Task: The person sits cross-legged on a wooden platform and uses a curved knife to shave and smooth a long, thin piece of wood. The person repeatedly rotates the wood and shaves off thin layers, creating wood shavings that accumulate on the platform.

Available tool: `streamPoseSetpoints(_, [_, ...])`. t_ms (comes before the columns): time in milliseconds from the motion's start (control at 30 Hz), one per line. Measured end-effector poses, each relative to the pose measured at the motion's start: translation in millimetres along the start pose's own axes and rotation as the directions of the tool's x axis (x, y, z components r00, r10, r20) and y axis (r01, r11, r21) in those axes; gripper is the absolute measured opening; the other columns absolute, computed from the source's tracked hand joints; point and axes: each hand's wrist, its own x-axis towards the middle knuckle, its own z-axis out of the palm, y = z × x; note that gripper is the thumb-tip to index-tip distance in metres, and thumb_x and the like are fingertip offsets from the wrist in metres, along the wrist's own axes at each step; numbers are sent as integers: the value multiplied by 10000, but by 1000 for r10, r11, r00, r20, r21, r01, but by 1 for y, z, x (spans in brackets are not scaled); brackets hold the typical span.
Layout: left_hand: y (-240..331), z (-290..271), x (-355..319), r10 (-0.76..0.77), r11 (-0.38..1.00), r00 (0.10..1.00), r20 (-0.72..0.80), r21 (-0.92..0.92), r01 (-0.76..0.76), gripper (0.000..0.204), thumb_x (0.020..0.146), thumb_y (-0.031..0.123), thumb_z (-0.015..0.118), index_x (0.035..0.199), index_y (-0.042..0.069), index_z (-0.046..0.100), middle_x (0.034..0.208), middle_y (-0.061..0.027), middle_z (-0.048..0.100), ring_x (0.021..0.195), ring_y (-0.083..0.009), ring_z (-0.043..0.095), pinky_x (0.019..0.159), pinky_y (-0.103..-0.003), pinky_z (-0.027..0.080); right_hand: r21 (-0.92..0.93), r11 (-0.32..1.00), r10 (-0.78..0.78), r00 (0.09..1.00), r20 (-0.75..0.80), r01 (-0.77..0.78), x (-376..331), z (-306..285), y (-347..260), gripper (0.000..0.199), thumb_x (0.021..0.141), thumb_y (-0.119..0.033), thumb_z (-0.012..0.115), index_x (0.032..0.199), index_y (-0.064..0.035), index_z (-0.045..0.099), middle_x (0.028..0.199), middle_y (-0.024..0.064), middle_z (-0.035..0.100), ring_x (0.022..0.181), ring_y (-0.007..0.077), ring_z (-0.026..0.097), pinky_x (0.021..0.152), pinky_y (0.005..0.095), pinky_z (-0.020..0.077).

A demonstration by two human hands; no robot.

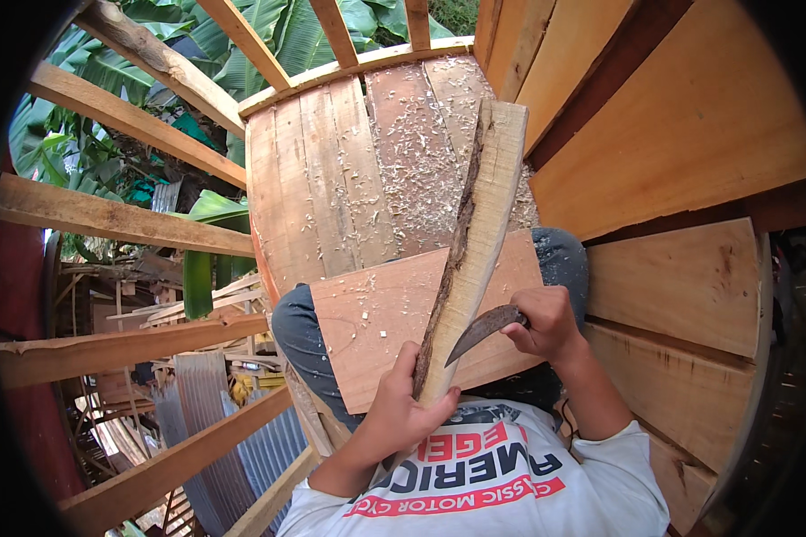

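A long piece of wood [491, 201], pale on its cut face and with rough dark bark along one edge, slants up and away from my lap. My left hand [405, 404] is closed round its near end. In my right hand [546, 324] is a knife [487, 332] with a dark, curved blade; my fist hides its handle. The blade's tip points left and lies over the wood's face, just above my left hand; whether it touches I cannot tell. Beneath the wood, a flat reddish-brown board [367, 313] rests across my legs, with a few chips on it.
Wood shavings [421, 170] litter the plank floor [318, 188] ahead. A plank wall [681, 116] rises close on my right. Wooden rails [125, 224] edge the left side, with banana leaves [304, 40], corrugated sheets [208, 403] and scrap timber beyond them.
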Motion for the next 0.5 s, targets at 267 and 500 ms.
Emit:
streamPoseSetpoints(267, [16,2,-7,-73,992,995,-69,97,80,448,745,116,730,1065,-2,440,823,-52,503,749,-93,474,628,-245,414,-79,996,48,999,-26,-50,7,-1,-17,577,844,-572,562,582,-72,442,498,92,422,444,299,513,419,370,392])
streamPoseSetpoints(500, [1,5,-10,63,992,997,-48,115,-57,430,760,121,719,1054,-8,434,788,-84,529,717,-119,516,615,-264,438,-97,988,99,977,-187,-119,7,-3,12,595,853,-586,545,572,-72,441,488,101,427,437,303,504,408,358,375])
